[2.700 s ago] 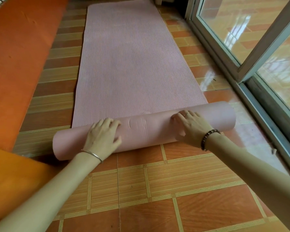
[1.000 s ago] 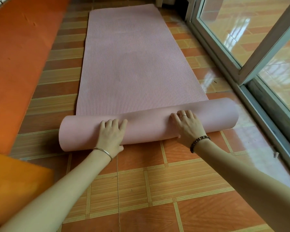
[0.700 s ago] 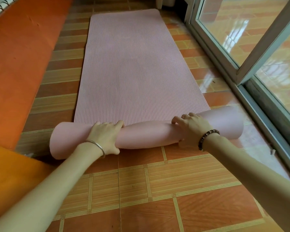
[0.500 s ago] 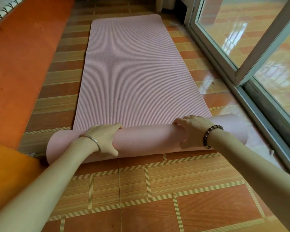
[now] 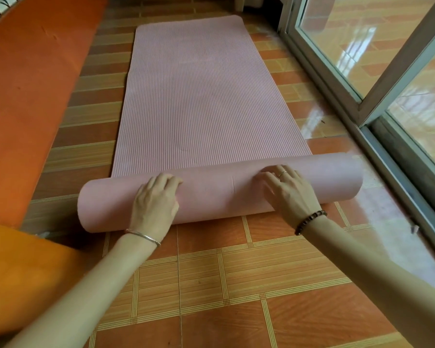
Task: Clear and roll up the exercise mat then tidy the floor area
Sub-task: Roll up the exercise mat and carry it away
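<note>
- The left hand point(image 5: 156, 204) lies palm-down on the roll point(image 5: 221, 194), the wound-up near end of the pink exercise mat point(image 5: 206, 96). Its fingers are close together and only lightly bent over the roll's top. It presses on the roll and clasps nothing.
- The right hand point(image 5: 290, 194) lies flat on the roll in the same way. Its fingers are a little spread, and their tips reach the roll's far upper edge. It grips nothing either.
- On the roll, the left hand sits left of the middle and the right hand right of the middle, with bare pink surface between them.
- Both forearms stretch straight forward from the near side of the roll. A silver bangle point(image 5: 143, 237) sits on the left wrist, a dark bead bracelet point(image 5: 309, 221) on the right, and a ring point(image 5: 282, 173) on one right finger.
- The roll lies crosswise on the tiled floor point(image 5: 236, 272), and both its ends stick out past the flat strip.
- Beyond the roll, the unrolled ribbed part of the mat lies flat on the floor.
- To the right of the roll runs a glass sliding door point(image 5: 362, 59) in its track, and to the left an orange surface point(image 5: 23, 96).
</note>
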A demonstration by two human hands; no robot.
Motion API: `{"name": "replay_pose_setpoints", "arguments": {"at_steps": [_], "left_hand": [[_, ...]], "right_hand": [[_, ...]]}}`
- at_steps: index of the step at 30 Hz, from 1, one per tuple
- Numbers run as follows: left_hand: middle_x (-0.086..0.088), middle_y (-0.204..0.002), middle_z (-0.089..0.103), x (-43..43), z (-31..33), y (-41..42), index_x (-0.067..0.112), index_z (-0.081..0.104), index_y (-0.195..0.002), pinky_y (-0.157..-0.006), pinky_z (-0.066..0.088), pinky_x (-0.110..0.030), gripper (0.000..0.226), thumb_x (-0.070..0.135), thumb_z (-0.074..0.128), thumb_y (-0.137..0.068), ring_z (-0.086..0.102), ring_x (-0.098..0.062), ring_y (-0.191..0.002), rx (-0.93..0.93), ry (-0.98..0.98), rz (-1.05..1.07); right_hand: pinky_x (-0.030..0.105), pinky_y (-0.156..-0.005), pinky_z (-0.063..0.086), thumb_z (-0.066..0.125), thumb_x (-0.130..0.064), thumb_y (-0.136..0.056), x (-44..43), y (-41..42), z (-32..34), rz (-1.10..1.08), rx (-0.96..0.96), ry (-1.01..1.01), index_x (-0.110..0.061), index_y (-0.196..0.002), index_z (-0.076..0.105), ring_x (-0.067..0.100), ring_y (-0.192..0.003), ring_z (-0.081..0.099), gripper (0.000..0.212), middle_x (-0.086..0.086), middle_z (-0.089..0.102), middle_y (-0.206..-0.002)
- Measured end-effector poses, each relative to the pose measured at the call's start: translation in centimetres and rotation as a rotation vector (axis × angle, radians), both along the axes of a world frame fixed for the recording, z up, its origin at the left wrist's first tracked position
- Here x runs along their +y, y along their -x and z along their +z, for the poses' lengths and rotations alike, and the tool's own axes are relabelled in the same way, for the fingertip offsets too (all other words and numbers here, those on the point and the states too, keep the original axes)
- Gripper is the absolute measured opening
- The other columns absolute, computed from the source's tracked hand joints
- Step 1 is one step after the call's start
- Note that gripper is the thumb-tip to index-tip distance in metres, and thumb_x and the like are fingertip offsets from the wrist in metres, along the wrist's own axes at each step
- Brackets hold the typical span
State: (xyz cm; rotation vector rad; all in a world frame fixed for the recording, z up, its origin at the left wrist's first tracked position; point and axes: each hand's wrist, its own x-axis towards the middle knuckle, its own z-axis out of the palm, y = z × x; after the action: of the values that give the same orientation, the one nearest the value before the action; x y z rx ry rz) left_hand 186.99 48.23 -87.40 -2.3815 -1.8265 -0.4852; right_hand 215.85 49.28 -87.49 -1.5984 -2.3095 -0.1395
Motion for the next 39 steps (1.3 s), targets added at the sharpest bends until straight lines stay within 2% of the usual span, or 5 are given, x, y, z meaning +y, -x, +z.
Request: {"name": "replay_pose_setpoints", "arguments": {"at_steps": [7,15,28,33,39], "left_hand": [[-0.019,-0.148,0.037,0.5,-3.3,-0.5,0.004,0.034,-0.144,-0.114,0.025,-0.054,0.119,0.055,0.084,-0.049,0.032,-0.035,-0.139,0.32,0.232,-0.02],[-0.006,-0.106,0.064,2.4,-3.2,-0.7,0.009,0.056,-0.12,-0.096,0.042,-0.041,0.093,0.037,0.094,-0.04,0.061,-0.026,-0.1,0.28,0.192,-0.005],[0.007,-0.11,0.062,0.1,2.5,0.1,0.027,0.041,-0.13,-0.097,0.038,-0.034,0.078,0.053,0.072,-0.063,0.059,-0.018,-0.1,0.239,0.494,-0.115],[0.004,-0.137,0.048,0.0,2.6,1.0,0.027,0.04,-0.14,-0.105,0.033,-0.037,0.093,0.054,0.08,-0.059,0.047,-0.018,-0.125,0.158,0.31,-0.079],[-0.001,-0.108,0.062,-0.1,1.2,0.8,0.018,0.063,-0.112,-0.088,0.044,-0.038,0.051,0.03,0.084,-0.068,0.058,-0.024,-0.101,0.026,-0.022,-0.033]], "right_hand": [[0.052,-0.117,0.017,0.074,-0.058,-0.061,1.1,1.6,-2.7,-0.035,-0.361,0.303,-0.013,-0.152,0.014,0.041,-0.141,0.022,0.118,0.023,0.028,-0.151],[0.042,-0.087,0.046,0.075,-0.022,-0.061,3.4,1.5,-2.6,-0.021,-0.337,0.216,-0.015,-0.124,0.049,0.031,-0.092,0.057,0.069,0.011,0.062,-0.107],[0.035,-0.097,0.039,0.073,-0.052,-0.068,1.2,0.7,3.9,0.055,-0.379,0.657,-0.03,-0.135,0.037,0.021,-0.109,0.053,0.079,-0.001,0.056,-0.123],[0.041,-0.113,0.027,0.081,-0.049,-0.064,0.4,0.9,4.0,0.038,-0.353,0.401,-0.021,-0.147,0.023,0.028,-0.138,0.028,0.105,0.009,0.027,-0.151],[0.042,-0.091,0.045,0.074,-0.018,-0.076,0.0,1.3,2.4,0.013,-0.101,0.096,-0.016,-0.122,0.058,0.031,-0.108,0.057,0.049,0.01,0.06,-0.123]]}}
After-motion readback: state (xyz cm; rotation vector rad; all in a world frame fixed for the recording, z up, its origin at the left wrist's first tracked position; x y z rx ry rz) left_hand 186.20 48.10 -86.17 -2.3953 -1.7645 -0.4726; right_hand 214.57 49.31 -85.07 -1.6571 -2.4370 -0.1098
